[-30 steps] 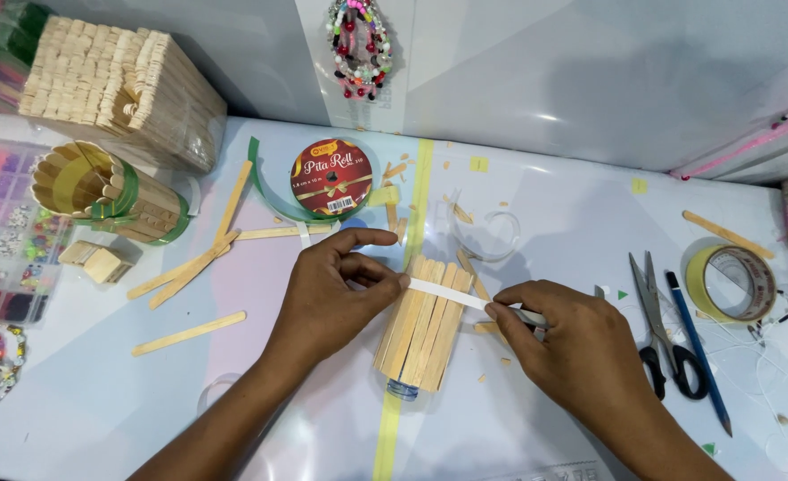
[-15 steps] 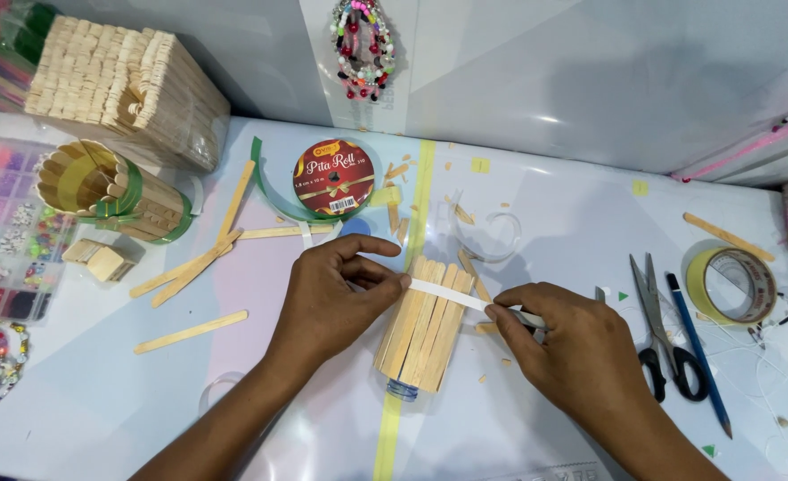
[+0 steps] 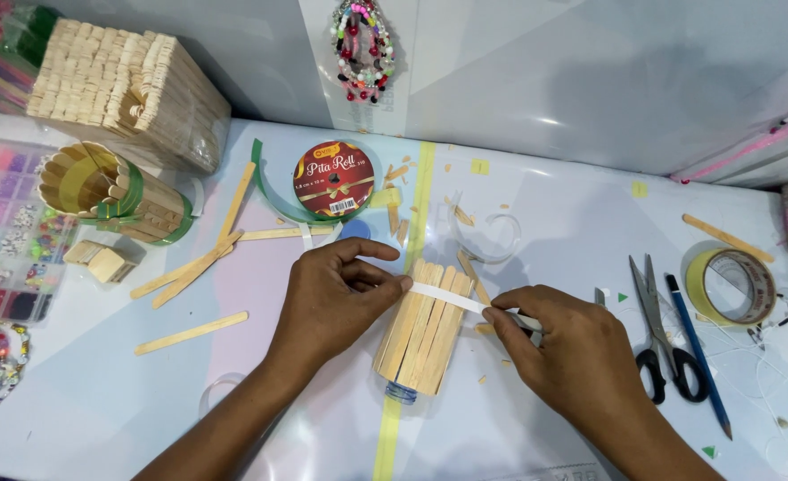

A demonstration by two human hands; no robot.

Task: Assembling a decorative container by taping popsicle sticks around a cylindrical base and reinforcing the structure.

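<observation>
A bottle clad in wooden craft sticks (image 3: 422, 330) lies on the table in the middle, its blue neck poking out at the near end. My left hand (image 3: 336, 298) rests on its left side and presses one end of a white strip (image 3: 447, 297) against the sticks. That strip runs across the sticks to the right. My right hand (image 3: 563, 343) pinches the strip's other end just beside the bundle and holds it taut.
A ribbon roll (image 3: 332, 178) with green ribbon lies behind my hands. A stick-covered cup (image 3: 109, 191), a stick stack (image 3: 126, 85) and a bead box (image 3: 6, 232) sit at left. Loose sticks (image 3: 189, 267) lie about. Scissors (image 3: 665, 325), a pencil (image 3: 697, 347) and tape (image 3: 739, 283) lie at right.
My right hand has shifted very slightly to the left along the strip. The bundle and my left hand have stayed put.
</observation>
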